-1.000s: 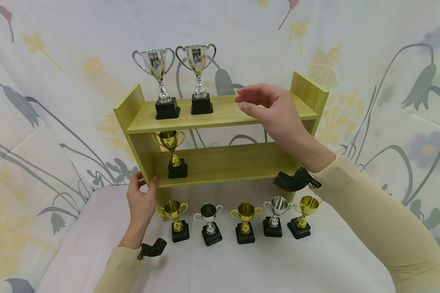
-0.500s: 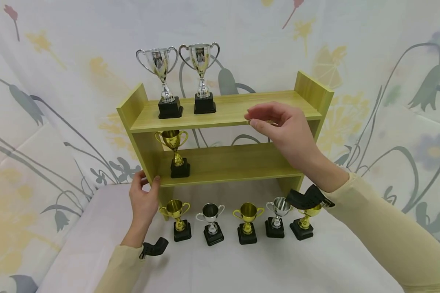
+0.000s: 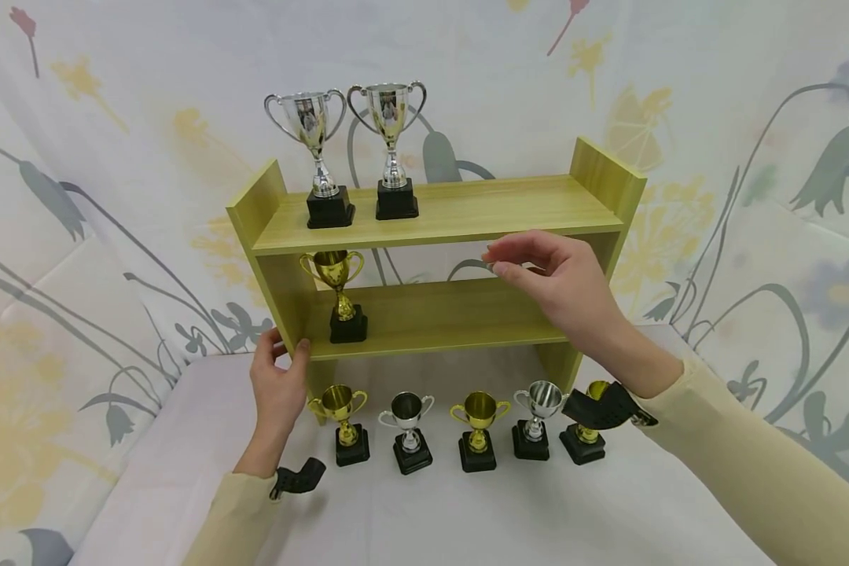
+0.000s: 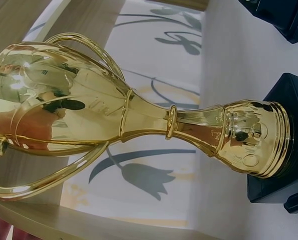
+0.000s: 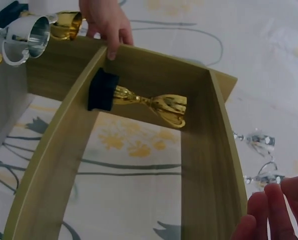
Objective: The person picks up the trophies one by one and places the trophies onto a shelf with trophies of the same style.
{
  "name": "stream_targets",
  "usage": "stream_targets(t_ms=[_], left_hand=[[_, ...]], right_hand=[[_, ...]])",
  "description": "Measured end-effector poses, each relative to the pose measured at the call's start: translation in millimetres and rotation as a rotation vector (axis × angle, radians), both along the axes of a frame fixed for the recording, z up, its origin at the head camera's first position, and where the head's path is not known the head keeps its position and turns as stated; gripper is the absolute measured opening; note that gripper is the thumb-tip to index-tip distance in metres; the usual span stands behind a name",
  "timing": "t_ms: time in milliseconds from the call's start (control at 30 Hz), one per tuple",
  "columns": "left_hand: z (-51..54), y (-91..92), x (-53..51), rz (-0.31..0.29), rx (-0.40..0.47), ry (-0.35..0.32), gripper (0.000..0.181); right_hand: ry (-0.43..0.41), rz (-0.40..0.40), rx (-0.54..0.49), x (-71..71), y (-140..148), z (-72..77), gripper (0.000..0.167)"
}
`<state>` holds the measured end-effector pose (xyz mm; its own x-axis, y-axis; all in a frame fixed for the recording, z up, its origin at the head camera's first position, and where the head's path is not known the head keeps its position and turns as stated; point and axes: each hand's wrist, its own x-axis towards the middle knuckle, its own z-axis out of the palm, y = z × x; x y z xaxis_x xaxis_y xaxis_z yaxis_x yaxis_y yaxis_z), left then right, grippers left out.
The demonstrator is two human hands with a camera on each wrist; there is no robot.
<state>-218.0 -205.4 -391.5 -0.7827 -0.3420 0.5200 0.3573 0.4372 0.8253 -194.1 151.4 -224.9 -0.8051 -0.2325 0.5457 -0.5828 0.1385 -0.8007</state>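
At the left side panel of the wooden shelf [image 3: 431,212], my left hand [image 3: 276,389] grips the edge, thumb in front and fingers behind. My right hand [image 3: 566,287] hangs in front of the shelf's right half, fingers bent loosely and holding nothing. Two silver trophies [image 3: 311,130] stand on the top board's left part. A gold trophy [image 3: 343,303] stands at the left of the middle board; the right wrist view shows this gold trophy [image 5: 154,102] too. Close in the left wrist view is a gold trophy [image 4: 63,100] on a black base.
In front of the shelf, a row of small gold and silver trophies [image 3: 478,428] stands on the white tablecloth [image 3: 410,519]. The rightmost gold one is partly hidden by the black band [image 3: 601,406] at my right wrist. A flower-patterned cloth [image 3: 495,47] hangs behind.
My right hand has come down from above the top board to in front of the opening below it. My left hand keeps its grip on the side panel.
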Motion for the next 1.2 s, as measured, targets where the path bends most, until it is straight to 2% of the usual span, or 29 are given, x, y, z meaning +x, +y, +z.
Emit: stream_targets(t_ms=[267, 533, 933, 1200], left_hand=[[0.6, 0.6, 0.1, -0.001, -0.008, -0.005, 0.035], [0.2, 0.0, 0.2, -0.002, 0.003, -0.009, 0.035], [-0.2, 0.3, 0.4, -0.005, 0.003, -0.007, 0.036], [2.2, 1.2, 1.8, -0.010, -0.001, 0.001, 0.036]], right_hand=[[-0.055, -0.013, 0.062, 9.6, 9.8, -20.2, 0.020], [-0.105, 0.001, 0.063, 13.3, 17.2, -39.5, 0.019], [-0.144, -0.040, 0.126, 19.2, 31.1, -64.7, 0.018], [-0.171, -0.035, 0.124, 28.6, 36.0, -81.7, 0.018]])
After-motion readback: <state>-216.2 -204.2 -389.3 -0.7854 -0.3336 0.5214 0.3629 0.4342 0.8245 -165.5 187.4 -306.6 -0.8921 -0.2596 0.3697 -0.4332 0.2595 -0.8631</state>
